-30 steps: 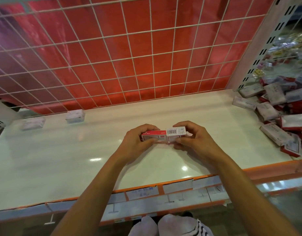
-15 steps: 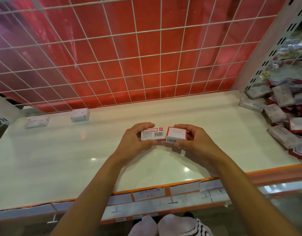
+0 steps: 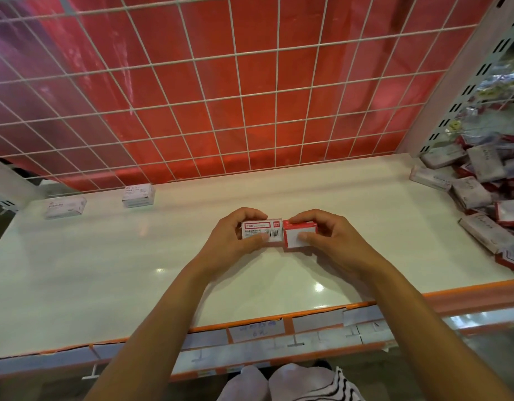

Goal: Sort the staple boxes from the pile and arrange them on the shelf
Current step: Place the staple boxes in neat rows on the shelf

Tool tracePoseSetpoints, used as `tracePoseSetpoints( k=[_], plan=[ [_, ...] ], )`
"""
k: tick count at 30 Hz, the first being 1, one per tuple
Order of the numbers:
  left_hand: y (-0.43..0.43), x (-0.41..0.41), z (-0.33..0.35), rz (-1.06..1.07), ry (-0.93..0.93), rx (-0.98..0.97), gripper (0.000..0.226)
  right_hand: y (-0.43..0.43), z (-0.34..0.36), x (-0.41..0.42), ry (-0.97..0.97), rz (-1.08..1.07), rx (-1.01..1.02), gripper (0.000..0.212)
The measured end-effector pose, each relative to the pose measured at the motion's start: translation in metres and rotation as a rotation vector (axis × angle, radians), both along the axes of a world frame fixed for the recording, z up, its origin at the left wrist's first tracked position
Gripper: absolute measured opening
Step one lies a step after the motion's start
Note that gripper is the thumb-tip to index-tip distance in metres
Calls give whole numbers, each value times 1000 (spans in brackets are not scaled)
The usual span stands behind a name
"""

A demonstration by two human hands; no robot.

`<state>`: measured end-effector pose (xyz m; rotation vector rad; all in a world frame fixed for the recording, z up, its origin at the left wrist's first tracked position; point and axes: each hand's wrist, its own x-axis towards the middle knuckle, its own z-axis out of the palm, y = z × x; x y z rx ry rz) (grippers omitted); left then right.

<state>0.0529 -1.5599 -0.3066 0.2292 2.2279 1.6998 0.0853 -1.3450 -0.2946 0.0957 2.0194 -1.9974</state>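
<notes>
I hold two staple boxes side by side above the middle of the shelf (image 3: 134,270), their ends touching. My left hand (image 3: 229,241) grips the white box (image 3: 260,231), fingers curled over its far edge and thumb on its near edge, with the barcode face turned up. My right hand (image 3: 334,244) grips the red box (image 3: 299,234) the same way, my thumb pressed on the white panel of its face. I cannot tell whether either box rests on the shelf or is held just off it.

At the shelf's right end lies the pile of staple boxes (image 3: 481,198), red and white ones jumbled at all angles. At the shelf's back left corner stand two separate white boxes, one nearest the corner (image 3: 65,207) and the other (image 3: 138,195) just to its right, both close to the wire grid (image 3: 221,111) that forms the shelf's back. A red sheet (image 3: 250,82) hangs behind the grid. Along the shelf's orange front edge runs a strip of paper price labels (image 3: 255,331).
</notes>
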Motion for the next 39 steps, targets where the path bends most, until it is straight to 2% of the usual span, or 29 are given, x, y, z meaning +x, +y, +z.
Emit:
tracePoseSetpoints(
  k=[3, 7, 15, 25, 31, 36, 39],
  plan=[
    [-1, -1, -1, 33, 40, -14, 28, 1, 2, -2, -10, -22, 1, 40],
    [-4, -1, -5, 34, 39, 39, 25, 0, 2, -3, 20, 13, 58, 32],
    [-5, -1, -5, 35, 19, 63, 23, -1, 0, -4, 47, 0, 50, 31],
    [-5, -5, 2, 52, 51, 10, 23, -1, -4, -9, 35, -39, 77, 35],
    [-8, -8, 6, 59, 87, -36, 25, -3, -1, -12, 85, -56, 123, 30],
    [-7, -9, 8, 69, 113, -100, 29, -2, 0, -13, 128, -76, 115, 37],
    [-8, -10, 9, 49, 133, -119, 30, -2, -2, -14, 171, -28, 220, 44]
  ],
)
